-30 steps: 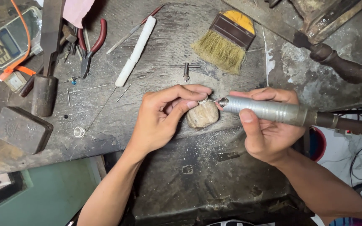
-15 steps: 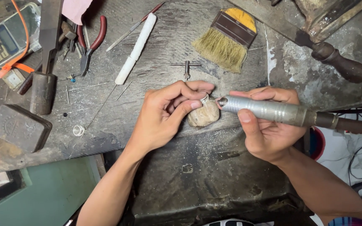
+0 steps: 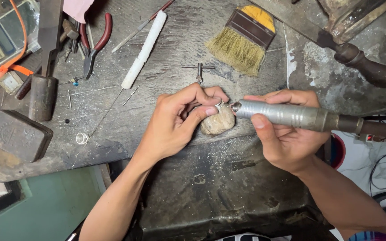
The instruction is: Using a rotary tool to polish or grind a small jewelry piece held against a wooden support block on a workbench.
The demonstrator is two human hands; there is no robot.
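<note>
Left hand (image 3: 177, 122) pinches a small metal ring (image 3: 220, 104) between its fingers, on top of the tan peg (image 3: 218, 121) at the bench (image 3: 175, 67) edge. Right hand (image 3: 287, 138) wraps the rotary handpiece (image 3: 291, 115); tip touches ring, below the brush (image 3: 242, 42).

The left hand (image 3: 179, 122) pinched a small ring (image 3: 219, 105) against a pale rounded block (image 3: 219, 121) at the bench (image 3: 166, 53) edge. The right hand (image 3: 287, 136) held a metal rotary handpiece (image 3: 287, 115), its tip touching the ring. A brush (image 3: 242, 42) lay far behind.
</note>
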